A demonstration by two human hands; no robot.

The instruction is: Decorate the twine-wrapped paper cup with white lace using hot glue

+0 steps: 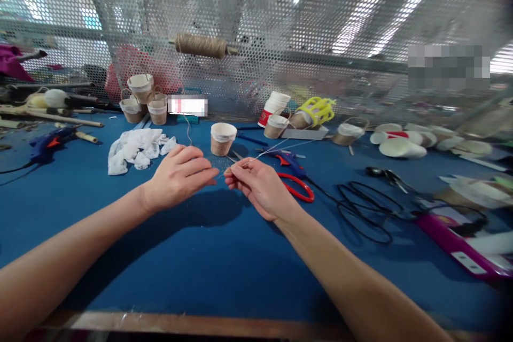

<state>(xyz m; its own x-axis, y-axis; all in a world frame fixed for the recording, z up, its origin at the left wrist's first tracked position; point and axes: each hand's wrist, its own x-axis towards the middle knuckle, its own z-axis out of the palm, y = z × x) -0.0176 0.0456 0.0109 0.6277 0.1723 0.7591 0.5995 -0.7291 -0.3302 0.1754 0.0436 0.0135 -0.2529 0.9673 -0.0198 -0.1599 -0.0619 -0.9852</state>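
My right hand (260, 184) pinches thin, pale, shiny strands (276, 147) between thumb and fingers; they fan out to the upper right. Whether they are wire or thread I cannot make out. Facing it, my left hand (176, 177) has its fingers stretched out, with nothing seen in them. Just behind the hands stands a small brown cup with a white rim (222, 143). Close to my right hand lie scissors with red handles (305, 195), partly hidden behind it, and a blue glue gun (292, 164).
Crumpled white cloth (138, 149) lies left of the cup. Several handled cups (141, 88) are stacked behind it. Another glue gun (50, 141) rests at far left. A black cable (360, 203) and purple power strip (452, 243) occupy the right. A twine spool (200, 46) hangs on the mesh.
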